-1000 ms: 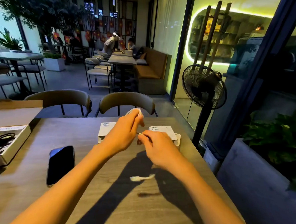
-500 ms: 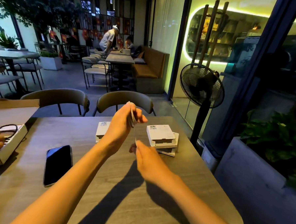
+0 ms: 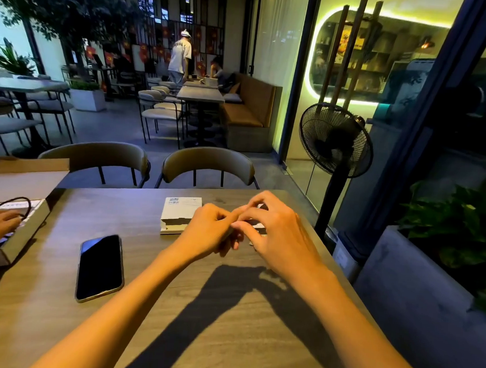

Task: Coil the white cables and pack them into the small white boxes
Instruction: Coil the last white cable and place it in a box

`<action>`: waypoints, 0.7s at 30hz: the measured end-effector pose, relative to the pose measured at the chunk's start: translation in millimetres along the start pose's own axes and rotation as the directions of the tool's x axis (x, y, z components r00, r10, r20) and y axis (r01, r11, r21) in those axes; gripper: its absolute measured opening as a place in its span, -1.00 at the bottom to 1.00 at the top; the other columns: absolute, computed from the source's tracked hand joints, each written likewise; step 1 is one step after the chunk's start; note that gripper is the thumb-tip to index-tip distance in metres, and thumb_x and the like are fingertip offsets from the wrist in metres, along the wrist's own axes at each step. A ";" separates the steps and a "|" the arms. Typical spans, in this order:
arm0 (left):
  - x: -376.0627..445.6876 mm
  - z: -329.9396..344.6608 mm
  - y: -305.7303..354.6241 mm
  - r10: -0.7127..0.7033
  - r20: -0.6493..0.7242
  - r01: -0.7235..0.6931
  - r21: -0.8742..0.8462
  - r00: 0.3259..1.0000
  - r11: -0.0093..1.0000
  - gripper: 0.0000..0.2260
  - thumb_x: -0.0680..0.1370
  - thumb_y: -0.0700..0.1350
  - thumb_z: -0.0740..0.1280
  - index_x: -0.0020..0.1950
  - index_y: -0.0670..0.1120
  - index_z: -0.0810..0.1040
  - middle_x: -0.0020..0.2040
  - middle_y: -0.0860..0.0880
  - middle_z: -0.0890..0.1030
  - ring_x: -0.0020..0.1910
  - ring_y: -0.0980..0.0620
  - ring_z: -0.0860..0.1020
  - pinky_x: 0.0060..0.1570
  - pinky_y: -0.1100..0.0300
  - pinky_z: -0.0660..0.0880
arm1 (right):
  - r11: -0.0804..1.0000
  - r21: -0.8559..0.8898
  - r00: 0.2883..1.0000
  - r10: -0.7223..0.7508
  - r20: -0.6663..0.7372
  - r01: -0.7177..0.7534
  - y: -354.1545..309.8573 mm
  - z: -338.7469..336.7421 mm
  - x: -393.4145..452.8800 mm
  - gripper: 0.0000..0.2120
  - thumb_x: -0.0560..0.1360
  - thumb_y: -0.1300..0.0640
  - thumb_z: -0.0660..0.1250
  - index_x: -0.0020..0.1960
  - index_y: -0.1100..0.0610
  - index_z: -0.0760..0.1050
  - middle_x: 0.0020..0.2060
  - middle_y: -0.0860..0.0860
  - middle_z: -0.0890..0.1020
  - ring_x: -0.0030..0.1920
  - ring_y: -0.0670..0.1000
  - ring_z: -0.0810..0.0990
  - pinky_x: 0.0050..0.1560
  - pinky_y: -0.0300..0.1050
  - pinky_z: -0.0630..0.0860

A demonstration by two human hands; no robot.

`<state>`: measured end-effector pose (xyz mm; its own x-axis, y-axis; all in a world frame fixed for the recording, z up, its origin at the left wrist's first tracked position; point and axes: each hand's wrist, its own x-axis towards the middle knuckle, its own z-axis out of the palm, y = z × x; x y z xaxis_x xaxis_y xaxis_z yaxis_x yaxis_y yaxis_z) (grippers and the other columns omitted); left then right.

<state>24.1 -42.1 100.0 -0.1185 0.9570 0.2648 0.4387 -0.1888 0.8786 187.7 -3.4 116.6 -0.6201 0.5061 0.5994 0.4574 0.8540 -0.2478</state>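
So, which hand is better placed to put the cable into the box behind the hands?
The right hand, probably. It hovers directly over that box, mostly hiding it. The left hand sits beside it, nearer the other white box. The cable itself is hidden between the fingers.

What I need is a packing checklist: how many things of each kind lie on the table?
Phone: 1
Small white box: 1 in clear view; others may hide behind the left hand and right hand
Cardboard box: 1
Black cable: 1
Total: 4
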 end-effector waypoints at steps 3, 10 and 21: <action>0.1 2.4 2.3 -0.129 0.008 0.129 0.013 0.992 0.992 -0.39 0.59 0.26 0.09 -0.32 -0.19 0.60 -0.44 -0.13 0.61 -0.47 0.03 0.56 -0.34 0.27 0.51 | 0.965 0.223 0.984 0.113 0.136 -0.142 -4.2 3.1 -1.7 -0.93 0.64 0.06 0.32 -0.02 0.01 0.52 0.03 -0.10 0.55 -0.01 -0.22 0.50 -0.07 -0.44 0.39; 1.8 19.6 2.2 -0.118 -0.434 0.111 -0.040 0.893 0.993 -0.62 0.64 0.18 0.17 -0.17 -0.05 0.55 -0.41 -0.04 0.58 -0.49 0.23 0.53 -0.39 0.34 0.45 | 0.907 0.382 0.976 0.212 -0.043 -0.180 -17.1 15.7 -7.5 -0.90 0.64 0.11 0.33 -0.03 0.12 0.55 -0.11 -0.03 0.60 -0.07 -0.09 0.59 -0.05 -0.26 0.56; -18.8 13.9 -3.8 0.457 -0.103 -0.364 0.462 0.883 0.809 -0.72 0.68 0.18 0.00 0.35 0.25 0.33 0.00 0.23 0.53 0.01 0.22 0.46 0.05 0.13 0.37 | 0.656 0.696 0.862 0.496 -0.104 -0.293 -7.3 -5.9 -5.7 -0.87 0.58 0.02 0.40 -0.02 0.04 0.70 -0.18 -0.06 0.75 -0.13 -0.05 0.73 -0.07 -0.12 0.68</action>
<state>37.0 -56.3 86.2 0.0040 0.7365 0.6764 0.8092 -0.3998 0.4305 191.6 -13.2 119.4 -0.2413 0.8472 0.4733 0.0380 0.4956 -0.8677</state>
